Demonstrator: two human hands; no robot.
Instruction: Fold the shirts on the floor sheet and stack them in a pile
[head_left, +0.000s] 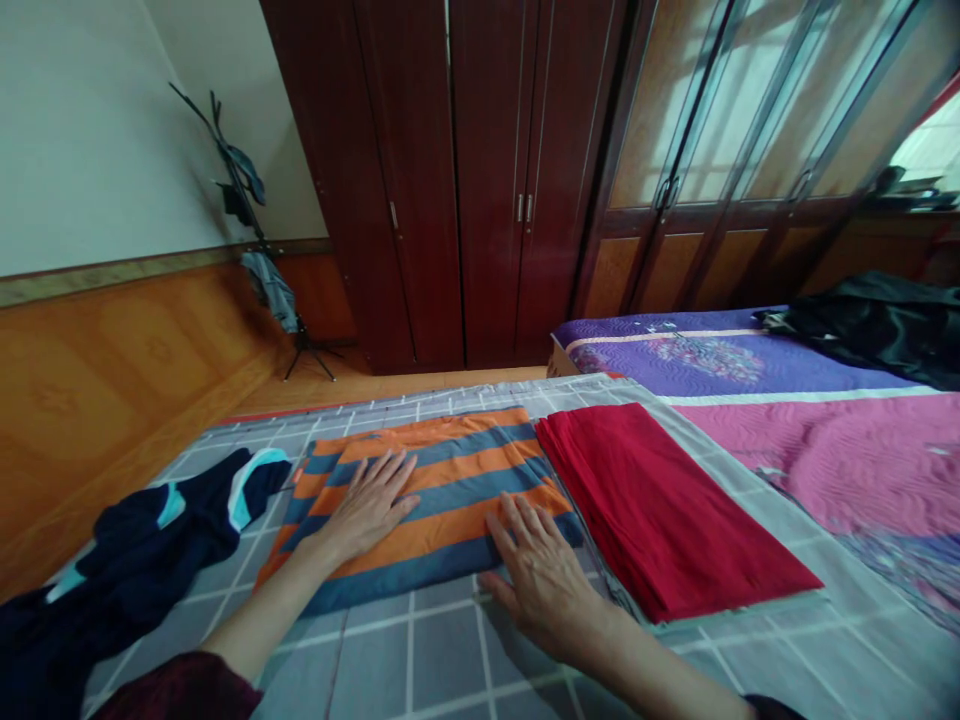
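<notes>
While left hand [367, 505] presses striped cloth [465, 490], right hand [540, 580] does too.

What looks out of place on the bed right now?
A dark navy garment with teal stripes lies crumpled near the left edge of the grey checked bedsheet, while the orange-and-blue striped cloth and the red cloth lie folded flat.

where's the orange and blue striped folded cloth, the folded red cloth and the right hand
Orange and blue striped folded cloth [472, 495], head view, on the middle of its top face
Folded red cloth [660, 510], head view, on its top face
Right hand [538, 580], head view, on the back of the hand
</notes>
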